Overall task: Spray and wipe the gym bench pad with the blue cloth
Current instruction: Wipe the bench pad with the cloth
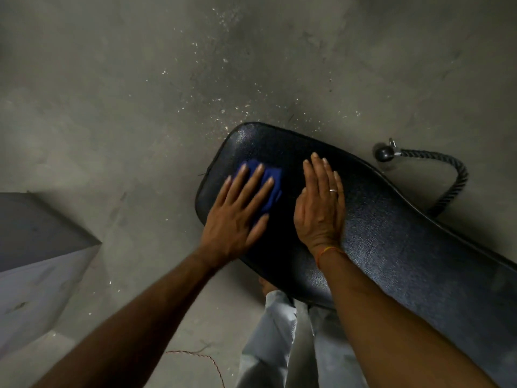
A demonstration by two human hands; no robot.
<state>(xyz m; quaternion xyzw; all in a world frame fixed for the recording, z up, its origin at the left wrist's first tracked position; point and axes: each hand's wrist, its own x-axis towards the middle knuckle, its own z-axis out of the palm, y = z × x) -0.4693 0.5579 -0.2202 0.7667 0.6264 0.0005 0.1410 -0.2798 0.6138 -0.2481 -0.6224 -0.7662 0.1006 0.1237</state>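
The black textured bench pad (391,233) runs from the centre of the view toward the lower right. Near its rounded far end lies the blue cloth (272,182), bunched up. My left hand (237,211) presses flat on the cloth with straight, spread fingers, covering most of it. My right hand (319,203) lies flat on the bare pad just right of the cloth, fingers straight and together, a ring on one finger. No spray bottle is in view.
Grey concrete floor (140,107) surrounds the bench, speckled with pale flecks. A black rope handle with a rubber end (436,169) lies on the floor right of the pad. A grey block (36,247) stands at the left. My legs (279,345) are below the pad.
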